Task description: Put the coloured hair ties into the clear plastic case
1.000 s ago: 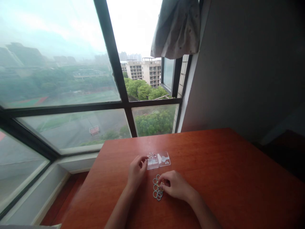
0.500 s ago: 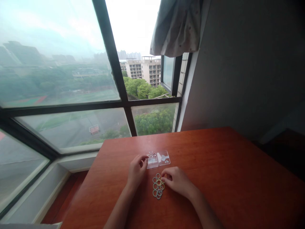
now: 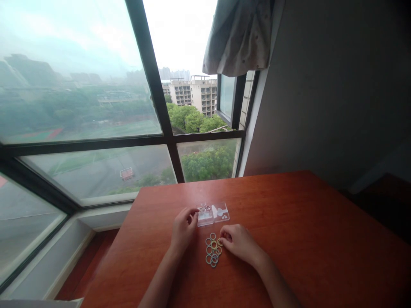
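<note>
Surface: reddish-brown wooden table (image 3: 298,231). Nearest: a loose cluster of small, thin rings in pale green-grey and yellow (image 3: 214,249), flat on the table, some overlapping. Right hand (image 3: 240,242), fingers curled, thumb and index fingertips at a pale yellow ring (image 3: 218,243) at the cluster's upper right; cannot tell whether they grip it. Left hand (image 3: 184,229): thumb and index close together, at the left edge of an open clear plastic box (image 3: 205,223); grip cannot be told. Box lies beyond the rings, small shiny pieces (image 3: 204,208) inside, clear lid (image 3: 221,212) to its right. Beyond: dark-framed window (image 3: 170,137).
</note>
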Tool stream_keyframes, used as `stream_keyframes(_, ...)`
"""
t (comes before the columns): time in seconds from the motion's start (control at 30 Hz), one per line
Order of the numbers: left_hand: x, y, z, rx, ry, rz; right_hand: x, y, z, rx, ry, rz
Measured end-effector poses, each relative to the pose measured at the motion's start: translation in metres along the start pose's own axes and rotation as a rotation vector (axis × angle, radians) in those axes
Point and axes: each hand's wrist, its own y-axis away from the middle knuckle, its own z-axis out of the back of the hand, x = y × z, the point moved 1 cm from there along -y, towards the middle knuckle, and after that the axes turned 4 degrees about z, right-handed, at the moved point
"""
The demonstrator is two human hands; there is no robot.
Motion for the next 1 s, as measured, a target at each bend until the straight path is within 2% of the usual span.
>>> stream_keyframes(0.27, 0.0, 0.001, -0.001, 0.017, 0.0, -0.002, -0.001, -0.001, -0.001, -0.017, -0.025, 0.009)
stream_keyframes(0.4, -0.008, 0.002, 0.0, 0.018, -0.002, -0.017, 0.001, -0.004, -0.002, -0.087, -0.126, 0.039)
stream_keyframes(0.47, -0.016, 0.004, -0.001, 0.063, 0.009, -0.042, 0.001, -0.005, -0.002, -0.149, -0.169, 0.043)
stream_keyframes(0.67, -0.035, 0.015, -0.01, 0.334, 0.062, -0.116, 0.002, -0.007, -0.001, -0.276, -0.208, 0.037)
stream_keyframes(1.0, -0.035, 0.019, -0.018, 0.351, 0.125, -0.095, 0.003, -0.008, -0.004, -0.301, -0.223, 0.074)
